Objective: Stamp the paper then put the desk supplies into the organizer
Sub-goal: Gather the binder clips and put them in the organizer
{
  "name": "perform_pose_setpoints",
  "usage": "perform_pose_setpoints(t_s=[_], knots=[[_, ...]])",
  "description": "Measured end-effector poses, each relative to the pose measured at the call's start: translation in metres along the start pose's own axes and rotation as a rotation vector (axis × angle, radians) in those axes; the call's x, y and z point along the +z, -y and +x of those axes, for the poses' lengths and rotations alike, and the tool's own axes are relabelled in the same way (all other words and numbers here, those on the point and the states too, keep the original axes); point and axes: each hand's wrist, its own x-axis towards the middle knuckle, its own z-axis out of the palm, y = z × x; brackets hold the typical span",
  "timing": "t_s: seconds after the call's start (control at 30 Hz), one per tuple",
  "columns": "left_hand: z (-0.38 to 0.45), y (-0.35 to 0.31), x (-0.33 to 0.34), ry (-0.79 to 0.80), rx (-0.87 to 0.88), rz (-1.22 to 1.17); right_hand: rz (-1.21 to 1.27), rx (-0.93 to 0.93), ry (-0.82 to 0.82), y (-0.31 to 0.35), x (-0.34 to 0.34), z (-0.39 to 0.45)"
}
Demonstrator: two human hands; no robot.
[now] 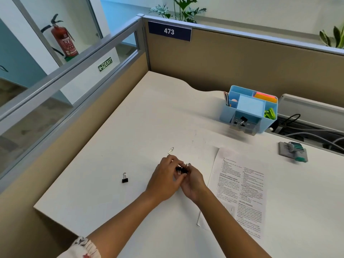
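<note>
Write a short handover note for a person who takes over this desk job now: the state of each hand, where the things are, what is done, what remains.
Left hand and right hand: together at the desk middle, holding black binder clips between them.
Loose on the desk: one binder clip left of the hands, one paper clip just beyond them.
Organizer: far right, already holds clips, sticky notes and pens.
Paper: right of the hands; whether it is stamped, I cannot tell.
Stamp: on its pad, far right, still outside the organizer.
</note>
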Motion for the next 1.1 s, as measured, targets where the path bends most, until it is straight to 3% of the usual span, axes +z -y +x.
perform_pose_setpoints(t_s=[0.13,0.3,0.4,0.5,0.9,1.1], knots=[[-0.002,0.014,-0.015,-0.020,-0.017,0.112,-0.029,-0.045,-0.066,0.008,-0.001,0.003],[-0.008,0.047,-0.043,0.066,-0.565,0.467,-0.013,-0.062,-0.074,0.011,-0.001,0.003],[-0.016,0.061,-0.055,0.127,-0.814,0.430,-0.020,-0.063,-0.076,0.009,0.000,0.002],[-0.022,0.071,-0.056,0.143,-0.942,0.323,-0.040,-0.062,-0.085,0.007,0.001,0.002],[-0.004,0.064,-0.041,0.276,-0.821,0.280,-0.080,-0.061,-0.089,0.008,-0.003,-0.001],[0.022,0.017,-0.024,0.223,-0.594,0.074,-0.173,-0.116,-0.070,0.016,-0.008,-0.008]])
